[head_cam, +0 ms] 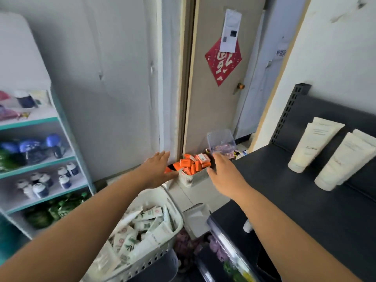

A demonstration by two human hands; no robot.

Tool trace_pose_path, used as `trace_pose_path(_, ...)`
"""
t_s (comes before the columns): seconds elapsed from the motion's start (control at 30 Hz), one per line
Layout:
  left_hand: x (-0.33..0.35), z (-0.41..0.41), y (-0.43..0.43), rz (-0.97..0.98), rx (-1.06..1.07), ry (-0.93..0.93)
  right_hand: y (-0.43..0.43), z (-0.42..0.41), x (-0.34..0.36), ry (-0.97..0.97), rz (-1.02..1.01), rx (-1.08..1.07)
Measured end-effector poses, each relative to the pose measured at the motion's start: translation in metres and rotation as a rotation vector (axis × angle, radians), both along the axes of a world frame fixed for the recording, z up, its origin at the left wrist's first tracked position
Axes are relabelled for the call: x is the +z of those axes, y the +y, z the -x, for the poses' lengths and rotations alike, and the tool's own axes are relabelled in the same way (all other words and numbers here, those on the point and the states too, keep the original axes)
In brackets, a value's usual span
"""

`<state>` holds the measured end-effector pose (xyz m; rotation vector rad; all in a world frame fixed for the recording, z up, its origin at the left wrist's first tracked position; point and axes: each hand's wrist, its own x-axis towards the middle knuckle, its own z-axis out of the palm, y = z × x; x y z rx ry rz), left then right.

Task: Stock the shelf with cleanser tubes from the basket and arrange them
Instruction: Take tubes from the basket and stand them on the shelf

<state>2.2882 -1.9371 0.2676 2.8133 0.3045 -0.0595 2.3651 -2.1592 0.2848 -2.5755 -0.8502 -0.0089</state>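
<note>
Cleanser tubes (pixel 142 226) in basket (pixel 151 259), well apart from left grip (pixel 157 169), right grip (pixel 225 174)

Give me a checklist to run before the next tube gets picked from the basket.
1. Left hand free: ok, fingers straight, holding nothing.
2. Right hand free: ok, open and empty.
3. Basket stocked: ok, many cleanser tubes inside.
4. Dark shelf has bare space: ok, in front of the cream tubes lying there.
5. Hands over the basket: not ok, both reach beyond it, near the small bin of orange boxes.
</note>
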Motion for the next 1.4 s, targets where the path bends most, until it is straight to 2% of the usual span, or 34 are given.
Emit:
trace_pose_path(0.27, -0.032, 0.041, 0.081, 0.027, 0.09, 0.025, 0.104, -0.001, -0.03, 0.052, 0.05, 0.118)
trace_pose_path(0.53, -0.108, 0.062, 0.13, 0.134, 0.133, 0.193, 0.17, 0.019, -0.084, 0.181, 0.128, 0.163)
trace_pose_path(0.87, -0.2, 0.082, 0.155, 0.244, 0.231, 0.383, 0.189, 0.023, -0.182, 0.458, 0.348, 0.159)
trace_pose_path(1.03, -0.237, 0.081, 0.157, 0.304, 0.295, 0.411, 0.189, 0.022, -0.234, 0.598, 0.436, 0.151)
trace_pose_path(1.27, -0.278, 0.063, 0.142, 0.274, 0.369, 0.463, 0.173, 0.013, -0.284, 0.642, 0.645, 0.079)
trace_pose_path(1.4, -0.294, 0.053, 0.14, 0.242, 0.487, 0.43, 0.174, 0.008, -0.298, 0.748, 0.629, 0.036)
